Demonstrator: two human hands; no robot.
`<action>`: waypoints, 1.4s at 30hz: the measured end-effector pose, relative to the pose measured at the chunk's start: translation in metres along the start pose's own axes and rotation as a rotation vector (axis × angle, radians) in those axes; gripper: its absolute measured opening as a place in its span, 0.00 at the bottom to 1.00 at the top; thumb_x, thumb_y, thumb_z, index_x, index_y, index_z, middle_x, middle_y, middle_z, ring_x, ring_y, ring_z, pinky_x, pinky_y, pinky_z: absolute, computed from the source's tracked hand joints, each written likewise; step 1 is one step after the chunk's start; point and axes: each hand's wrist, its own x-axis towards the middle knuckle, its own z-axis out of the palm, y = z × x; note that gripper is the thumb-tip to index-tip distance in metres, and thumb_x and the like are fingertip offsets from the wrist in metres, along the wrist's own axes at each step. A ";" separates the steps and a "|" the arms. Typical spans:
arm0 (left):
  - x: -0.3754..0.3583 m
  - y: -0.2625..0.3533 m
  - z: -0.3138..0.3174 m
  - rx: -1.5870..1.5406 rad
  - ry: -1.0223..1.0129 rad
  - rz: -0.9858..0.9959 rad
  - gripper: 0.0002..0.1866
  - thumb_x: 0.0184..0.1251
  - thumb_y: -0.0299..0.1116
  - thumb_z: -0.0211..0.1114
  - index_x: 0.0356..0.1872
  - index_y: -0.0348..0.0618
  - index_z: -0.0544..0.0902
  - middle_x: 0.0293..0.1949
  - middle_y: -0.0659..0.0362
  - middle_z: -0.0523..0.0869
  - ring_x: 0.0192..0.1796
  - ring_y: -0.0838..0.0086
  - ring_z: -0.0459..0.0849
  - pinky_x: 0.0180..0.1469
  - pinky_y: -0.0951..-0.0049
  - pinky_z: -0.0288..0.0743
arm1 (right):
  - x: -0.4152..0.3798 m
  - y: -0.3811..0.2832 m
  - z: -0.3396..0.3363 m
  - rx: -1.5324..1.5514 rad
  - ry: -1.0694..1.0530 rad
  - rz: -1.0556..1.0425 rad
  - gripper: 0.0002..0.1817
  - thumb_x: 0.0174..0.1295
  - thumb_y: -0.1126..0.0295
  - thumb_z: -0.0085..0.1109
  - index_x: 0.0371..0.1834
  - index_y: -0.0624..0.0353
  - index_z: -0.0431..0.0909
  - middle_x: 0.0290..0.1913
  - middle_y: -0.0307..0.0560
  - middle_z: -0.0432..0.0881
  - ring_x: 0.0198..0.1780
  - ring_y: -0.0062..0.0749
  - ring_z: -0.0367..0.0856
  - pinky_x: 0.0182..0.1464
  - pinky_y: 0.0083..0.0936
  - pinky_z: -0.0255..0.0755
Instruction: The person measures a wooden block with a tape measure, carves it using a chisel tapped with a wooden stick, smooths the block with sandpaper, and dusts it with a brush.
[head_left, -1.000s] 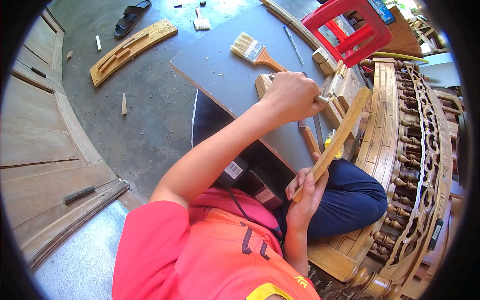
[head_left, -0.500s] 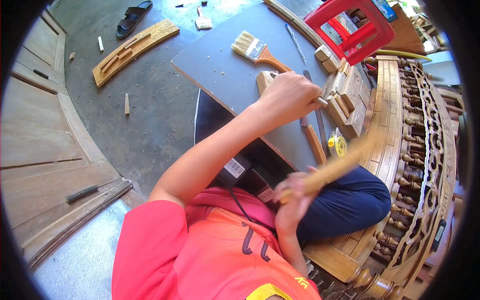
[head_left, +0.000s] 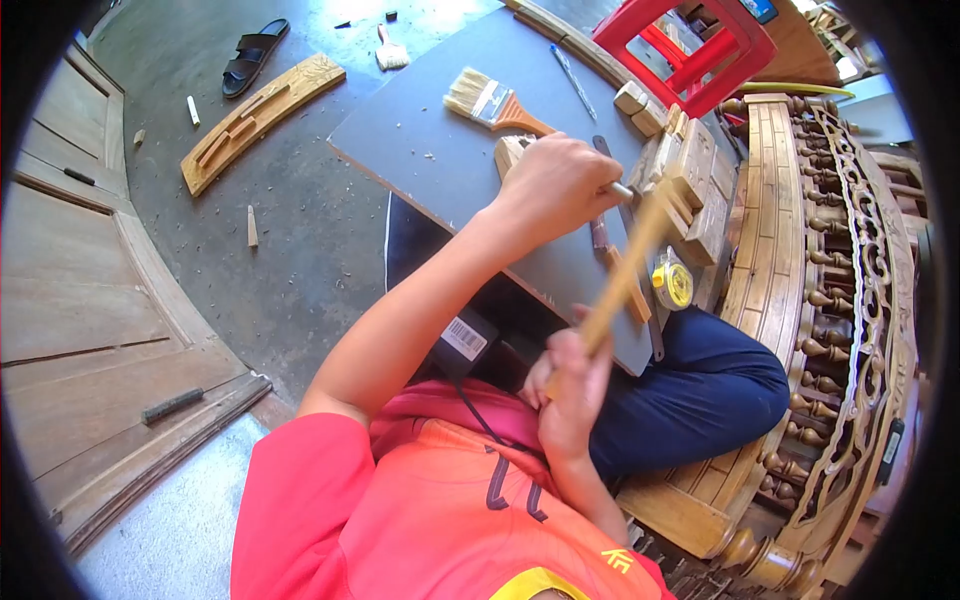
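Observation:
My left hand (head_left: 560,180) is a closed fist around a slim rod (head_left: 621,190), whose pale metallic end sticks out on the right; the rest is hidden. The fist is over the grey board, beside a small wooden block (head_left: 512,152). My right hand (head_left: 572,385), lower down near my lap, grips a long wooden stick (head_left: 625,280), blurred by motion. The stick slants up, its far end close to the rod's end. Behind it lie a wooden-handled tool (head_left: 612,262) and a yellow tape measure (head_left: 672,284).
On the grey board (head_left: 400,130) are a wide paintbrush (head_left: 490,100), a pen (head_left: 573,80) and several wood blocks (head_left: 700,190). A red stool (head_left: 690,60) stands behind. To the right is a carved wooden bench (head_left: 765,220). A sandal (head_left: 255,57) and curved board (head_left: 262,120) lie on the floor.
The stick in my right hand has swung from pointing right to pointing up, toward the rod's end. My left fist keeps its grip on the rod. The view has shifted slightly.

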 end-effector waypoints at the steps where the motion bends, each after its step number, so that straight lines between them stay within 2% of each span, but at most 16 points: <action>1: 0.001 -0.003 0.001 -0.026 0.039 0.051 0.14 0.61 0.40 0.74 0.26 0.40 0.82 0.27 0.49 0.86 0.39 0.48 0.87 0.47 0.50 0.80 | 0.003 0.006 0.008 0.136 0.104 -0.182 0.23 0.83 0.65 0.54 0.73 0.55 0.58 0.38 0.37 0.69 0.18 0.15 0.62 0.18 0.18 0.60; 4: 0.001 -0.002 -0.001 0.024 0.017 0.014 0.14 0.60 0.39 0.74 0.26 0.40 0.82 0.28 0.49 0.87 0.39 0.48 0.87 0.47 0.50 0.80 | 0.008 0.004 0.005 -0.178 -0.068 0.099 0.23 0.83 0.63 0.52 0.74 0.55 0.58 0.37 0.37 0.69 0.17 0.15 0.62 0.18 0.18 0.61; 5: 0.002 -0.003 0.001 -0.002 0.023 0.004 0.13 0.60 0.39 0.74 0.27 0.40 0.83 0.28 0.49 0.87 0.40 0.49 0.88 0.47 0.51 0.80 | 0.009 -0.005 0.005 -0.121 -0.031 0.065 0.22 0.84 0.62 0.51 0.73 0.55 0.59 0.38 0.38 0.69 0.17 0.15 0.62 0.17 0.18 0.61; 6: 0.006 -0.005 -0.001 0.006 0.031 0.014 0.13 0.60 0.38 0.74 0.27 0.40 0.83 0.28 0.49 0.87 0.40 0.49 0.88 0.47 0.51 0.79 | 0.013 -0.004 0.008 0.074 0.054 -0.113 0.22 0.84 0.61 0.53 0.73 0.55 0.59 0.35 0.37 0.69 0.17 0.15 0.61 0.17 0.18 0.59; 8: 0.002 -0.002 -0.001 0.005 0.015 0.016 0.12 0.60 0.38 0.74 0.28 0.40 0.84 0.28 0.50 0.87 0.40 0.50 0.88 0.48 0.51 0.79 | 0.019 0.003 0.020 0.098 0.187 -0.238 0.23 0.83 0.60 0.54 0.73 0.54 0.60 0.34 0.36 0.68 0.17 0.15 0.61 0.17 0.18 0.58; 10: 0.003 -0.005 0.004 -0.005 0.044 0.035 0.13 0.59 0.38 0.74 0.28 0.40 0.83 0.28 0.49 0.87 0.40 0.50 0.87 0.49 0.52 0.78 | 0.021 -0.006 0.008 -0.202 -0.065 0.098 0.24 0.84 0.57 0.51 0.74 0.55 0.58 0.36 0.37 0.69 0.16 0.16 0.61 0.17 0.18 0.60; 11: 0.002 -0.005 0.005 -0.015 0.040 0.032 0.13 0.59 0.38 0.74 0.27 0.39 0.83 0.28 0.49 0.87 0.40 0.50 0.87 0.49 0.52 0.78 | 0.019 -0.015 0.008 -0.117 -0.047 0.079 0.24 0.85 0.58 0.50 0.74 0.56 0.57 0.39 0.39 0.69 0.17 0.16 0.62 0.18 0.17 0.61; 14: 0.001 -0.007 0.003 -0.019 0.032 0.023 0.13 0.59 0.38 0.73 0.27 0.39 0.82 0.28 0.49 0.87 0.40 0.50 0.87 0.49 0.52 0.78 | 0.024 -0.015 0.013 0.058 0.120 -0.270 0.24 0.84 0.62 0.52 0.74 0.56 0.57 0.38 0.38 0.69 0.18 0.16 0.64 0.19 0.17 0.61; 18: 0.003 -0.005 0.002 -0.002 0.024 0.010 0.13 0.59 0.37 0.74 0.26 0.40 0.82 0.28 0.50 0.86 0.39 0.50 0.87 0.49 0.52 0.78 | 0.026 -0.001 0.002 -0.045 0.008 -0.252 0.24 0.82 0.64 0.55 0.74 0.56 0.58 0.39 0.37 0.70 0.21 0.15 0.66 0.21 0.17 0.63; 19: 0.003 -0.006 0.002 -0.017 0.041 0.005 0.13 0.58 0.37 0.74 0.26 0.40 0.81 0.27 0.50 0.86 0.39 0.51 0.87 0.48 0.52 0.77 | 0.025 -0.012 -0.001 -0.276 -0.088 0.048 0.25 0.81 0.66 0.55 0.75 0.56 0.59 0.40 0.36 0.71 0.21 0.14 0.66 0.21 0.16 0.62; 24: 0.006 -0.007 -0.003 -0.074 0.091 0.088 0.12 0.58 0.35 0.75 0.26 0.41 0.80 0.30 0.52 0.87 0.38 0.51 0.86 0.46 0.55 0.77 | 0.021 -0.023 -0.012 -0.097 0.036 -0.107 0.25 0.81 0.62 0.55 0.75 0.58 0.62 0.37 0.37 0.69 0.19 0.14 0.62 0.20 0.16 0.58; 27: 0.000 0.014 -0.023 -0.015 0.143 0.146 0.12 0.58 0.37 0.76 0.31 0.43 0.82 0.38 0.54 0.87 0.40 0.52 0.88 0.46 0.56 0.80 | 0.026 -0.031 -0.027 -0.093 0.084 -0.166 0.25 0.83 0.60 0.52 0.75 0.58 0.62 0.36 0.37 0.66 0.17 0.13 0.59 0.17 0.17 0.55; 30: -0.018 0.002 -0.060 0.049 0.188 0.032 0.15 0.60 0.42 0.77 0.41 0.44 0.86 0.44 0.56 0.87 0.42 0.56 0.90 0.48 0.57 0.83 | 0.023 -0.034 -0.037 -0.071 0.092 -0.132 0.24 0.83 0.61 0.52 0.75 0.58 0.62 0.35 0.37 0.66 0.17 0.13 0.58 0.17 0.16 0.55; 33: -0.044 -0.025 -0.081 0.133 0.091 -0.164 0.24 0.60 0.49 0.79 0.50 0.42 0.87 0.46 0.56 0.88 0.44 0.58 0.91 0.50 0.57 0.85 | 0.021 -0.028 -0.046 -0.097 0.079 -0.116 0.23 0.85 0.61 0.48 0.77 0.57 0.62 0.35 0.36 0.66 0.17 0.12 0.58 0.17 0.15 0.53; 39: -0.058 -0.011 -0.087 0.330 -0.075 -0.238 0.34 0.56 0.63 0.80 0.50 0.43 0.87 0.45 0.58 0.88 0.42 0.58 0.90 0.49 0.58 0.83 | 0.021 -0.030 -0.039 -0.134 0.070 -0.115 0.23 0.85 0.63 0.48 0.77 0.58 0.62 0.35 0.36 0.66 0.16 0.12 0.57 0.17 0.15 0.52; 42: -0.064 0.001 -0.089 0.383 -0.094 -0.200 0.34 0.55 0.65 0.80 0.47 0.43 0.87 0.41 0.58 0.87 0.38 0.59 0.88 0.47 0.59 0.82 | 0.020 -0.029 -0.041 -0.136 0.066 -0.104 0.24 0.84 0.63 0.49 0.77 0.57 0.62 0.35 0.36 0.66 0.16 0.12 0.57 0.17 0.15 0.53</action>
